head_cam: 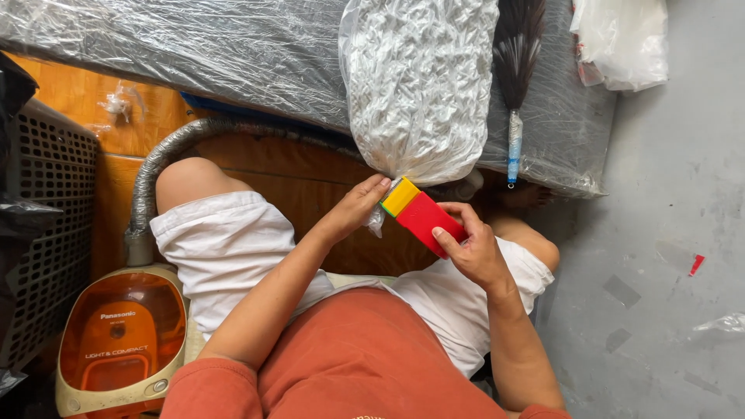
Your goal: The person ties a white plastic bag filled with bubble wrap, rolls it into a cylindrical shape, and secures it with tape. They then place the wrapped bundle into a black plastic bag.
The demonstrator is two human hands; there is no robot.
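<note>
Red block [429,220] with a yellow end sits in the right hand [475,250], whose fingers close around it, just under a clear plastic bag [419,85] of white pieces. The left hand [355,206] pinches the bag's tied neck beside the yellow end. An orange vacuum cleaner [120,341] stands beside the person's knee.

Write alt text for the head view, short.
Seen from above, a seated person's right hand holds a red and yellow block-shaped tool against the gathered neck of a clear plastic bag of small white pieces, which the left hand pinches. An orange canister vacuum cleaner sits to the left; a dark feather duster lies on the plastic-wrapped surface.
</note>
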